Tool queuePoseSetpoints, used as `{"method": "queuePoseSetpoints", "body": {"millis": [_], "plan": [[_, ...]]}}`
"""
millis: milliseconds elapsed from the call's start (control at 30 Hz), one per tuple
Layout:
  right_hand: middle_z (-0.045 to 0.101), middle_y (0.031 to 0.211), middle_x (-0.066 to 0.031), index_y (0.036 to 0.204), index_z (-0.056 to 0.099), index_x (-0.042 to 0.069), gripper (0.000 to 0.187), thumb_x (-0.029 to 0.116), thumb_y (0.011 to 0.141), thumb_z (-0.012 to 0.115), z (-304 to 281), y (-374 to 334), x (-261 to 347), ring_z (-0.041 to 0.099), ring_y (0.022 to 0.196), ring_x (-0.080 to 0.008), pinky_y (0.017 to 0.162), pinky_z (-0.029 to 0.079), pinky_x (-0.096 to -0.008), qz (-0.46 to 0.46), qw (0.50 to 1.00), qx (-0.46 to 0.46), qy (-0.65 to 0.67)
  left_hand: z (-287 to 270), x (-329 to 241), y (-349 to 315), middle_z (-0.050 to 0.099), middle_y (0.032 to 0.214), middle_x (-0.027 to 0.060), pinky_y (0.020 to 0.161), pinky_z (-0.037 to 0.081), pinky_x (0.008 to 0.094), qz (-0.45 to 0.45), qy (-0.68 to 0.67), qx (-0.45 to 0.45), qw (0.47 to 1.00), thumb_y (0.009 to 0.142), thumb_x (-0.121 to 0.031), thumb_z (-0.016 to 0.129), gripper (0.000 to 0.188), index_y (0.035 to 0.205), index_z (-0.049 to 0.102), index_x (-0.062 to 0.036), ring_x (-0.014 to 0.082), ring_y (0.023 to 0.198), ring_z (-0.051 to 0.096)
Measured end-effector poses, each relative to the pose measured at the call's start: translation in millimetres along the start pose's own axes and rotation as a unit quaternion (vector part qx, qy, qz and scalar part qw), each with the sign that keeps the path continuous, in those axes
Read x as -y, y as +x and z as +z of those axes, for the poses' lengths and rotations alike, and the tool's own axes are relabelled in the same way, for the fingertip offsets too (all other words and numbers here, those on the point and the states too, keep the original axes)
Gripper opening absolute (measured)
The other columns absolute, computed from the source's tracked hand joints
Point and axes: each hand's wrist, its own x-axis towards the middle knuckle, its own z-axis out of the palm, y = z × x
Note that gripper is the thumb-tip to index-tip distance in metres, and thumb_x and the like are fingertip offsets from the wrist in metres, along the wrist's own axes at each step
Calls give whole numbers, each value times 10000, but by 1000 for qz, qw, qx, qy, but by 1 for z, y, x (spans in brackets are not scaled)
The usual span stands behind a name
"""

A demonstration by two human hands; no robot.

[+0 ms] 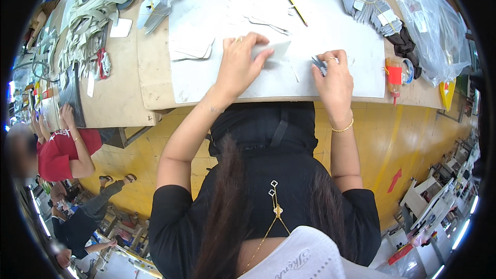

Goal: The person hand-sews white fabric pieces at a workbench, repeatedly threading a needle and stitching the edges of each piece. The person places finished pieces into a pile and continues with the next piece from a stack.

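The white cut piece (273,50) lay flat on the white work mat (330,31), near the middle of the tabletop (119,98), just beyond the person's chest. The left hand (240,64) rested on it with fingers closed over its left end, pinning it down. The right hand (333,75), a little to the right and apart from the piece, was curled around a small dark tool (318,64), pinched between thumb and fingertips; what kind of tool it was I could not tell.

To my eye the step would go best with the left hand keeping the piece flat and unmoving, and the tool brought in along the free right edge rather than under the holding fingers.

More white pieces (192,49) lay on the mat's left part. A yellow pencil (290,0) lay slanted at the far side. At the far right sat bundles of grey pieces (372,8), beside a crumpled clear plastic bag (434,26), and nearer, a small glue bottle with a red label (394,75). At the left, another worker in a red shirt (64,150) bent over the same tabletop, by heaps of pale straps (85,26).
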Motion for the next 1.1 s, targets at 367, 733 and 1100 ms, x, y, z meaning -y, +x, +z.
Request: {"method": "queuePoseSetpoints", "body": {"millis": [367,733,1100], "plan": [[672,979,-121,1079,662,14,322,226,881,800,2,3,-8,623,801,-255,750,523,-375,37,993,61,97,-66,62,73,624,1263,114,992,462,387,37,115,-236,964,886,-227,801,311,1168,746,-106,283,1198,541],[665,827,-205,889,633,-23,284,248,951,693,33,-8,0,631,777,-405,697,488,-451,-31,991,102,81,-259,310,129,569,729,-5,575,456,279,-325,-360,-314,816,947,-369,761,282,900,616,-132,132,644,558],[677,897,-228,943,636,-37,256,214,980,668,0,-15,-31,656,824,-393,741,509,-427,80,982,101,140,-272,331,157,419,677,-18,548,285,291,-291,-448,-337,775,949,-202,768,209,1047,695,-33,109,578,361]]}}
